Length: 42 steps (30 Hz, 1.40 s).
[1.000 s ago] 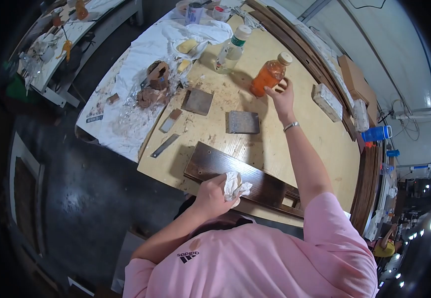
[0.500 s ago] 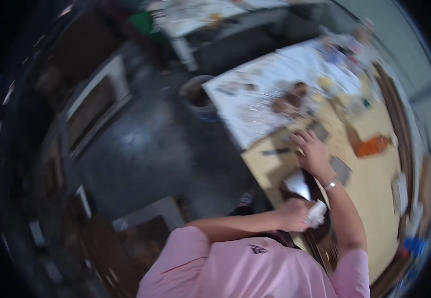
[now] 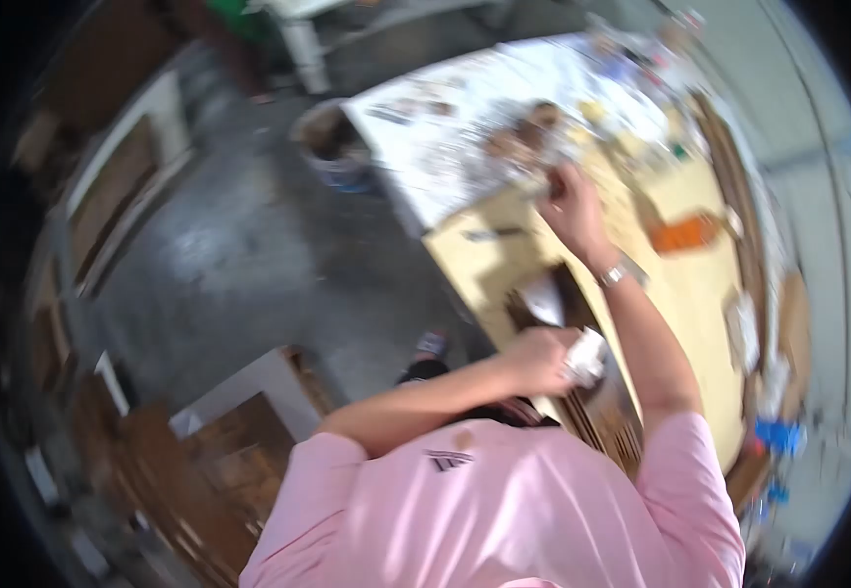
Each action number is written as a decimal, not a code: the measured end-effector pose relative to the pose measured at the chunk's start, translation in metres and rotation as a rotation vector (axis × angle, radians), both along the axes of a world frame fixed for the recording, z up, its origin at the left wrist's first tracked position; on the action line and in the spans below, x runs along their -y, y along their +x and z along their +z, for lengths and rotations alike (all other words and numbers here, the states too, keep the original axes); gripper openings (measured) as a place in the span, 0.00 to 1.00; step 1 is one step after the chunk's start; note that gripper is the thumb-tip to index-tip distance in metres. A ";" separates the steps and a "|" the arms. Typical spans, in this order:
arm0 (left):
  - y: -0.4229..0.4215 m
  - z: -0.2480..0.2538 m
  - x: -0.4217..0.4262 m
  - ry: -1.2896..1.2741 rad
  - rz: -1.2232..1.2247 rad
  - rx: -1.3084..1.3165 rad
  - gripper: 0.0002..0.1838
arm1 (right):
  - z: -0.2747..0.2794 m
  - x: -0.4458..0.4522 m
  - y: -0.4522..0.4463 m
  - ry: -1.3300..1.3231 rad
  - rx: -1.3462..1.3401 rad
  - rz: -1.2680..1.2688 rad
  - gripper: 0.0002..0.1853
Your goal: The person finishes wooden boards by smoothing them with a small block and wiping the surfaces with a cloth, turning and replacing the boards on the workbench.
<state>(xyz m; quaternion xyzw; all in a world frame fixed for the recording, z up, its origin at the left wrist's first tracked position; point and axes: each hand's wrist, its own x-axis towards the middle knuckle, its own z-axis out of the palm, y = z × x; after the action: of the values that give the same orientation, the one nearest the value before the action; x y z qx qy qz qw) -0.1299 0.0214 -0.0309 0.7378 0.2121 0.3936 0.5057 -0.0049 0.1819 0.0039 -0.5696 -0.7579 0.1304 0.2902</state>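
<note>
My left hand (image 3: pixel 535 361) is closed around a crumpled white cloth or paper wad (image 3: pixel 585 359), close in front of my shirt. Beneath and beside it lies a dark brown, glossy piece (image 3: pixel 575 294), which looks like wood, with a bright white patch on it. My right hand (image 3: pixel 575 211), with a metal-banded watch on the wrist, reaches farther across the table. Its fingers are curled together near the edge of the plastic sheeting; blur hides what is between them. A grey flat pad (image 3: pixel 631 271) lies partly behind the right forearm.
An orange bottle (image 3: pixel 685 233) lies on the pale yellow tabletop (image 3: pixel 685 314). A thin dark tool (image 3: pixel 494 234) is near the left edge. White sheeting (image 3: pixel 425 147) carries brown clutter (image 3: pixel 524 137). A bucket (image 3: pixel 332 147) stands on the floor, with boards (image 3: pixel 249 431) at lower left.
My right hand has moved forward, and its spread fingers have curled in. My left hand still grips the white wad. The whole view has shifted, moving the table up and left.
</note>
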 end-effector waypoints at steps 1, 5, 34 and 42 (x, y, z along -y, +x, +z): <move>-0.006 0.013 -0.002 0.011 0.021 -0.024 0.19 | -0.011 -0.005 0.014 -0.021 -0.201 -0.135 0.17; -0.006 0.005 -0.003 0.045 0.009 -0.037 0.17 | 0.011 0.033 0.043 -0.302 -0.501 -0.222 0.18; -0.005 -0.013 0.000 0.124 -0.033 0.056 0.15 | 0.032 0.092 0.018 -0.098 0.130 -0.093 0.08; -0.003 -0.019 0.004 0.099 -0.047 0.067 0.18 | 0.017 0.084 0.037 -0.096 0.216 -0.293 0.08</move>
<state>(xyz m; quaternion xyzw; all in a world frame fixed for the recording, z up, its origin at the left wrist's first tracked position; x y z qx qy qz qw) -0.1332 0.0176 -0.0495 0.7530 0.1582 0.4161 0.4846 0.0322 0.0978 0.0208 -0.6976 -0.6866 0.0609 0.1954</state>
